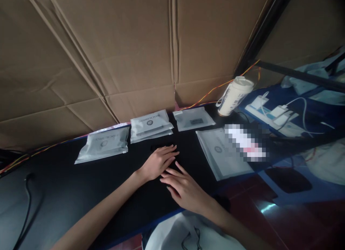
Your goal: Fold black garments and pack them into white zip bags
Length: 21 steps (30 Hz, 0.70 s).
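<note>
My left hand (pixel 159 162) lies palm down on the black tabletop (pixel 129 192) with its fingers stretched out. Just below it, my right hand (pixel 185 187) has its fingers extended and its fingertips close against the left hand; I cannot tell if they touch. Neither hand shows anything held. Beyond the hands are a left frosted zip bag (pixel 104 144), a middle frosted zip bag (pixel 151 125) with printed lettering, and a flatter zip bag (pixel 192 119) with a small dark item inside. To the right lies a larger frosted zip bag (pixel 215 154), partly under a blurred-out patch.
A cream tumbler (pixel 235 95) with a strap stands at the back right. Beside it is a power strip (pixel 265 111) with plugged-in chargers. A cardboard wall (pixel 134 56) rises behind the table. A black cable (pixel 28 199) lies at the left, and a blue stool (pixel 285 189) stands at right.
</note>
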{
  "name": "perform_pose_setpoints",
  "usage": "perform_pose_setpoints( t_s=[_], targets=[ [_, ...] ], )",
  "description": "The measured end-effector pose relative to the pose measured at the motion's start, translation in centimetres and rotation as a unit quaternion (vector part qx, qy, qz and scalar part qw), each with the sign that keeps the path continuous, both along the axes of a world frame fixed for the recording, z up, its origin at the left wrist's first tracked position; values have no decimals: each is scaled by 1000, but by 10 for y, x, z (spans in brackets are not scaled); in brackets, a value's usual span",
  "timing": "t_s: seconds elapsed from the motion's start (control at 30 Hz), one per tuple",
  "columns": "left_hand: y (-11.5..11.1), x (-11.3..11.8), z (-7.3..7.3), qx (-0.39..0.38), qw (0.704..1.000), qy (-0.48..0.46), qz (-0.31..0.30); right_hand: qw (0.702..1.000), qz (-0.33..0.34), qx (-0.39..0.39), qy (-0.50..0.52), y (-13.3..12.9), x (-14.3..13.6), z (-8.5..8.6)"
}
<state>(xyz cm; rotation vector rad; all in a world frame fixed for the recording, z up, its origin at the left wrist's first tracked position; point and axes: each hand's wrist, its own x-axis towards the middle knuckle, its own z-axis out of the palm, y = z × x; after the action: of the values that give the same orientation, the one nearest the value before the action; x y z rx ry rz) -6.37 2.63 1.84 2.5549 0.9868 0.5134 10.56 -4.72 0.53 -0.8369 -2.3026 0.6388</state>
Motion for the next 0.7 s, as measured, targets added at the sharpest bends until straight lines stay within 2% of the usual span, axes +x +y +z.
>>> perform_pose_setpoints(
  t_s=[0.07, 0.13, 0.23, 0.3, 0.37, 0.47, 0.6, 0.7],
  targets=[
    [1, -5, -9, 11, 1000, 26, 11, 999, 8, -28, 19, -3, 8, 3],
    [-2, -9, -13, 27, 998, 51, 25, 996, -25, -64, 64, -3, 15, 3],
    [-13, -9, -17, 56, 994, 71, 68, 976, -162, -92, 114, 5, 20, -1],
    [-21, -7, -20, 73, 989, 76, 99, 961, -245, -96, 88, 14, 19, -4],
    [-28, -6, -23, 80, 986, 81, 120, 953, -283, -108, 29, 25, 15, -4],
    [-35, -6, -27, 79, 986, 70, 128, 951, -263, -160, -44, 40, 10, 2],
    [-39, -8, -26, 68, 988, 6, 141, 944, -170, -269, -84, 56, 11, 18],
    [-43, -9, -20, 69, 983, -56, 160, 949, -135, -275, -75, 62, 16, 28]
  ],
)
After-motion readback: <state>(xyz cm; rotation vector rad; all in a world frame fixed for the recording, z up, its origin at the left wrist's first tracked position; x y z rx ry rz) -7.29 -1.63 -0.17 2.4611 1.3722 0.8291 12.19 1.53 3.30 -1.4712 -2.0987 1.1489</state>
